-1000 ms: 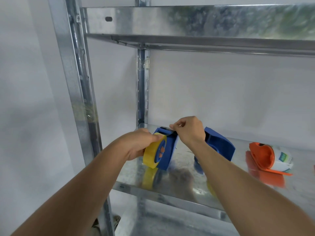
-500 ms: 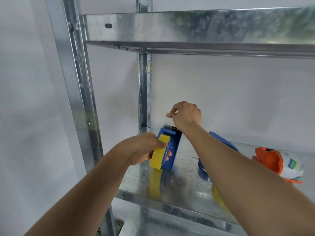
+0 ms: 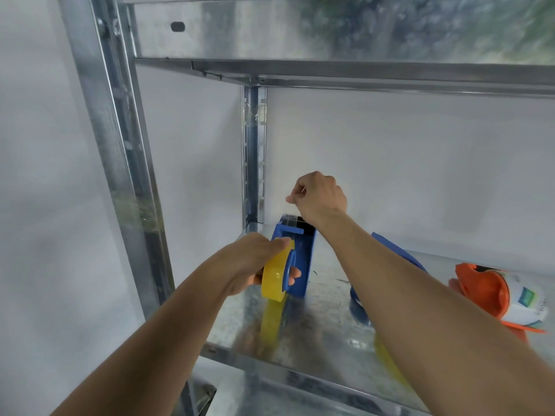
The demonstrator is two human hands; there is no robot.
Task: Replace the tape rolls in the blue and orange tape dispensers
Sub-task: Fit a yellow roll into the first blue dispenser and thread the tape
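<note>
Metal shelf (image 3: 315, 322): left hand (image 3: 255, 262) grips blue dispenser (image 3: 300, 259) (yellow roll (image 3: 274, 277) mounted); right hand (image 3: 321, 198) above it, pinched closed.

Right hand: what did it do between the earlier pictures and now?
The right hand, pinched shut, rose from the blue dispenser's top edge to above it, apparently pulling tape. The left hand kept holding the dispenser and yellow roll. The orange dispenser stayed put.

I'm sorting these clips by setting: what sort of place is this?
Probably a storeroom or packing area. A bare galvanised metal shelf rack stands against plain white walls, and its shelf holds only packing gear: a blue tape dispenser and an orange tape dispenser.
</note>
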